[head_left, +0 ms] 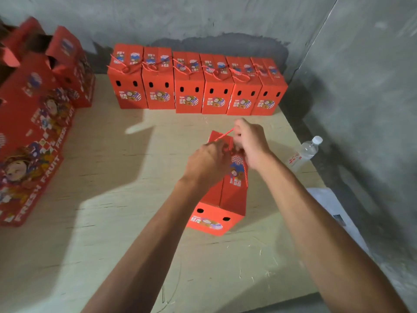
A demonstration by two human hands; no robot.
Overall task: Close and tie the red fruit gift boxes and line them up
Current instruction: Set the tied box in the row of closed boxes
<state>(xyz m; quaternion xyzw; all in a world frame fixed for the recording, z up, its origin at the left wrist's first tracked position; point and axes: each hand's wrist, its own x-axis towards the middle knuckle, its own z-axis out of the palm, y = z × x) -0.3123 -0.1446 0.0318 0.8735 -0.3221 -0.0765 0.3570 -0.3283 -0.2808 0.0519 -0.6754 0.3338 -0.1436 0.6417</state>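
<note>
Head view: at centre, both hands work atop a red gift box on the plywood board; the left hand and right hand each pinch its red cord. Six tied boxes line the wall at 12 o'clock, open boxes crowd 9 o'clock, and a water bottle lies at 3 o'clock.

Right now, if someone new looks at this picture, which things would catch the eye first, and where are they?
First, the row of six closed red cardboard gift boxes tied with red cords, lined up along the grey wall at the far edge of the pale wooden board. Then, at the centre, the left hand and the right hand pinch a red twisted cord on top of a seventh red box. Untied boxes crowd the left.
</note>
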